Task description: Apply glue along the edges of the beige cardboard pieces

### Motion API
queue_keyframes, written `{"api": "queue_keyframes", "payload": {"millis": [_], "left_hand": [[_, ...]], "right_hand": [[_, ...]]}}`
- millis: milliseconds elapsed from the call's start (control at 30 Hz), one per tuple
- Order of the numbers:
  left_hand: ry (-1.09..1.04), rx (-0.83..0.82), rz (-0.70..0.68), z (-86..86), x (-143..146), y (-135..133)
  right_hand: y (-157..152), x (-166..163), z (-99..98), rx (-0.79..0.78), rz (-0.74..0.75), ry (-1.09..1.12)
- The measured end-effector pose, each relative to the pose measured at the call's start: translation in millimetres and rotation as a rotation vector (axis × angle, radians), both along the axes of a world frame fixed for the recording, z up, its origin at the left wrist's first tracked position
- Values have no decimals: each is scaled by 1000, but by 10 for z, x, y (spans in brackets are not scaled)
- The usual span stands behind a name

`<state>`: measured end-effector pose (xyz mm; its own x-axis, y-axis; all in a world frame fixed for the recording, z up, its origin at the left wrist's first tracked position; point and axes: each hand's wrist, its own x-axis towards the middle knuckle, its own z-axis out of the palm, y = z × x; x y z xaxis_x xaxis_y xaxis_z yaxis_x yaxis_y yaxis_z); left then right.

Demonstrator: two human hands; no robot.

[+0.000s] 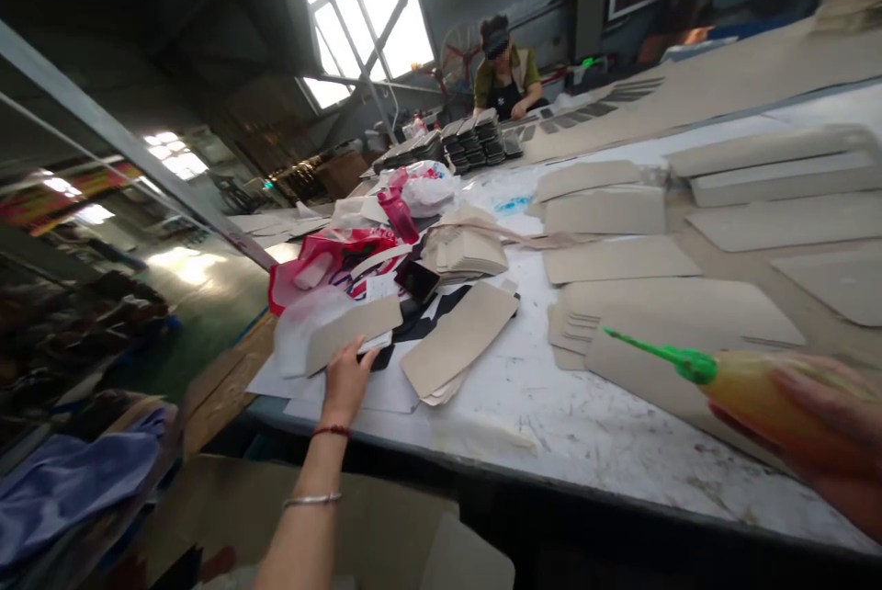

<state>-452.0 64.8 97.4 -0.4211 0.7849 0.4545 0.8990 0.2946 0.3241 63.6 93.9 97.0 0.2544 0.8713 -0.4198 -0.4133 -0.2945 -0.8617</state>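
My left hand (346,380) is at the near left of the table, its fingers closed on the edge of a beige board piece (355,331) with rounded corners. A white layer shows under that piece by my thumb. In my right hand (827,425) is a squeeze bottle (758,388) of yellowish liquid, with a long green nozzle (648,346) pointing left. The bottle hangs over several overlapping beige panels (675,323). Between my hands lies a small stack of long beige pieces (460,342). Motion blurs my right fingers.
A red plastic bag (323,259), a pink bottle (398,215), a dark phone-like object (416,280) and a beige stack (465,250) crowd the table's left side. Behind them are dark stacked pieces (475,141). A co-worker (506,75) is at the far side.
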Motion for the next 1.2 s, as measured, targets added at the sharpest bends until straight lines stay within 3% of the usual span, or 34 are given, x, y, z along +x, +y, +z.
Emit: {"api": "queue_keyframes", "payload": {"millis": [67,233,467,600,767,900,1033,1200], "left_hand": [[13,-8,-11,-74,57,-102],[45,4,-111,-25,407,-250],[181,-39,-442,-49,1397,-8],[203,-54,-460,-125,1761,95],[204,-37,-445,-183,2056,0],[178,-45,-586,-258,2473,-82],[130,-56,-711,-413,2982,38],[55,-98,-684,-680,3357,231]], "right_hand": [[2,-9,109,-109,84,2],[-29,-66,288,32,81,67],[-89,12,406,119,94,219],[-128,179,455,131,53,215],[-191,489,429,121,-12,194],[-230,710,340,121,-57,200],[-298,868,285,117,-81,216],[-379,1053,235,105,-134,226]]}}
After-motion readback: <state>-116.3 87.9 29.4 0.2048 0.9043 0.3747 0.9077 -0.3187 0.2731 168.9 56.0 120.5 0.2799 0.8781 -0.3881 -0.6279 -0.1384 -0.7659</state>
